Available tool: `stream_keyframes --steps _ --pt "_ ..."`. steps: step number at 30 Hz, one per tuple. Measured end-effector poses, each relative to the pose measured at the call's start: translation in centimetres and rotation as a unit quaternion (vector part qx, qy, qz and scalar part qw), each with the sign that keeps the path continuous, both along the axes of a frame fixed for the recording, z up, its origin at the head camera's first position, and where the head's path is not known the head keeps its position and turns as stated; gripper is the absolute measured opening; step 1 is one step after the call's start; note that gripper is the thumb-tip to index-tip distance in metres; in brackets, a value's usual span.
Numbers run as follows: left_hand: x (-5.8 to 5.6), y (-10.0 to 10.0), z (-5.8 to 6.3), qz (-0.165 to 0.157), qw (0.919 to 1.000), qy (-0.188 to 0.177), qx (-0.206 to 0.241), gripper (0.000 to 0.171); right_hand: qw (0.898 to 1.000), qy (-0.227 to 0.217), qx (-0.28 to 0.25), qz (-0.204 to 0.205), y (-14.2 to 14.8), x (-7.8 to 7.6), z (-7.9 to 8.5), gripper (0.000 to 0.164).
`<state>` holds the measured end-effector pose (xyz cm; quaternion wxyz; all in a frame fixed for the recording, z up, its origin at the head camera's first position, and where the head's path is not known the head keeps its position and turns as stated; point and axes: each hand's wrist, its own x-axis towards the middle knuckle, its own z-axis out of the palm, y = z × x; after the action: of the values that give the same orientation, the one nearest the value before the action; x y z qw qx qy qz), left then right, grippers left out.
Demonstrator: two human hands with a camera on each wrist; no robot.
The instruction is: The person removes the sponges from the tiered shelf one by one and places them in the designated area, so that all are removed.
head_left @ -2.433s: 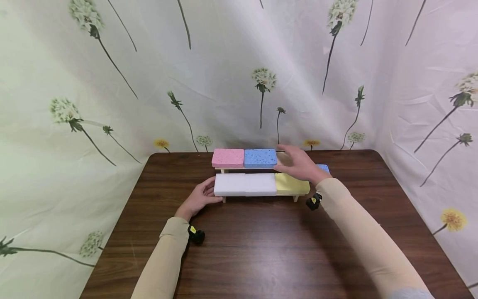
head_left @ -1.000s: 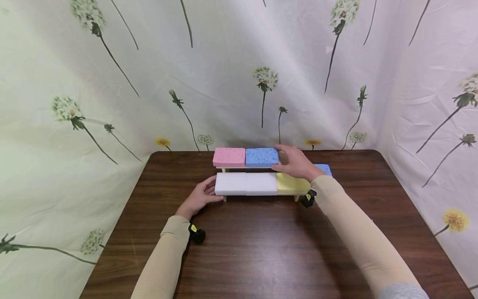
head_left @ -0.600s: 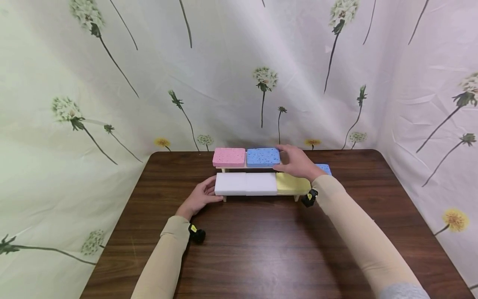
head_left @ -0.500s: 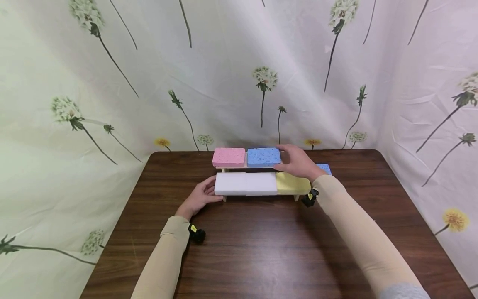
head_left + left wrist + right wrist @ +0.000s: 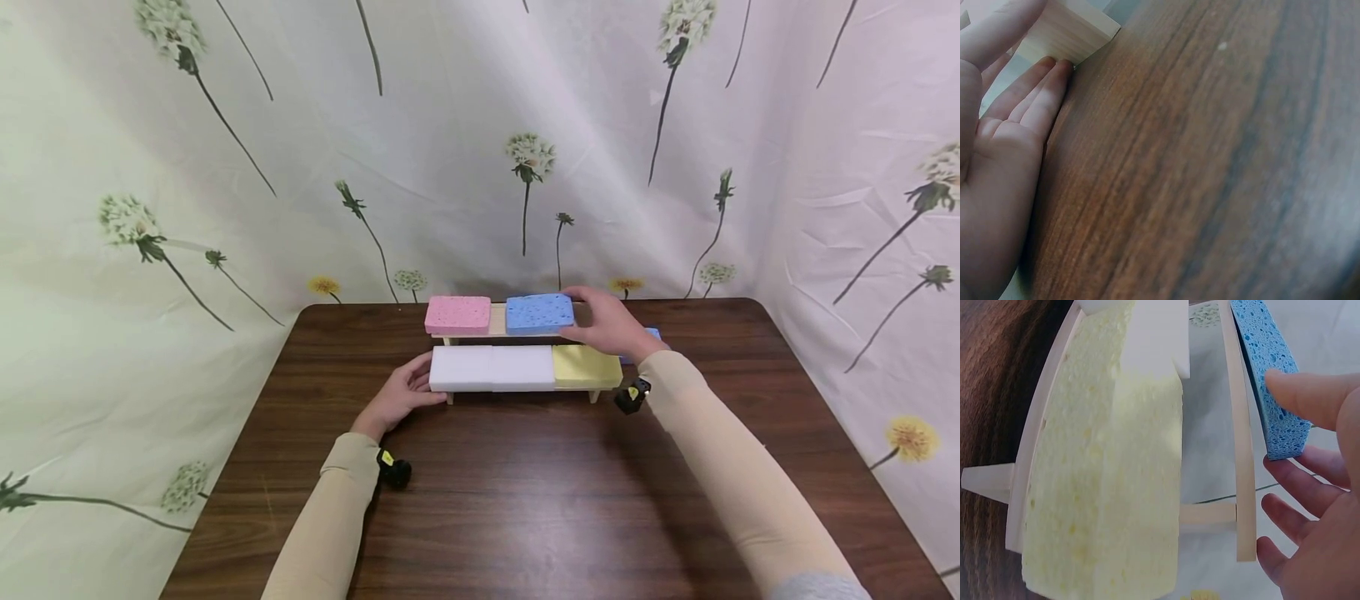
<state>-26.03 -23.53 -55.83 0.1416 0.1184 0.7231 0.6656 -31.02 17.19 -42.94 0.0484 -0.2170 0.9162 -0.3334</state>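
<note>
On the upper tier of a two-tier light wooden rack point(image 5: 498, 321), a pink sponge point(image 5: 458, 315) lies at the left. To its right, across a gap of bare wood, is a blue sponge point(image 5: 539, 314). My right hand point(image 5: 611, 321) pinches this blue sponge at its right end, thumb along the front edge, fingers at the back. My left hand point(image 5: 397, 398) holds the left end of the rack, with its fingertips against the wood in the left wrist view. The lower tier carries two white foam sponges point(image 5: 491, 368) and a yellow sponge point(image 5: 587, 367).
A second blue sponge point(image 5: 653, 332) shows at the rack's right, mostly hidden behind my right wrist. The rack stands near the back edge of a dark wood table point(image 5: 487, 500). A floral cloth point(image 5: 450, 150) hangs behind and at both sides.
My right hand has slid the blue sponge to the right along the upper tier, opening a gap beside the pink one. My left hand stays in place on the rack.
</note>
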Motion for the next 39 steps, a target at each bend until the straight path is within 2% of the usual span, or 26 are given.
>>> stream_keyframes --steps 12,27,39 --pt "0.0 0.0 -0.1 0.0 1.0 0.004 -0.003 0.092 1.0 0.008 -0.007 -0.009 1.3 0.1 -0.2 0.069" --pt "0.1 -0.1 0.0 0.001 0.9999 0.006 -0.012 0.091 0.999 -0.007 -0.016 -0.03 3.5 0.6 -0.4 0.076" --pt "0.1 0.0 0.0 0.0 0.9999 0.01 -0.009 0.091 0.998 -0.03 -0.028 -0.052 5.2 0.9 -0.6 0.075"
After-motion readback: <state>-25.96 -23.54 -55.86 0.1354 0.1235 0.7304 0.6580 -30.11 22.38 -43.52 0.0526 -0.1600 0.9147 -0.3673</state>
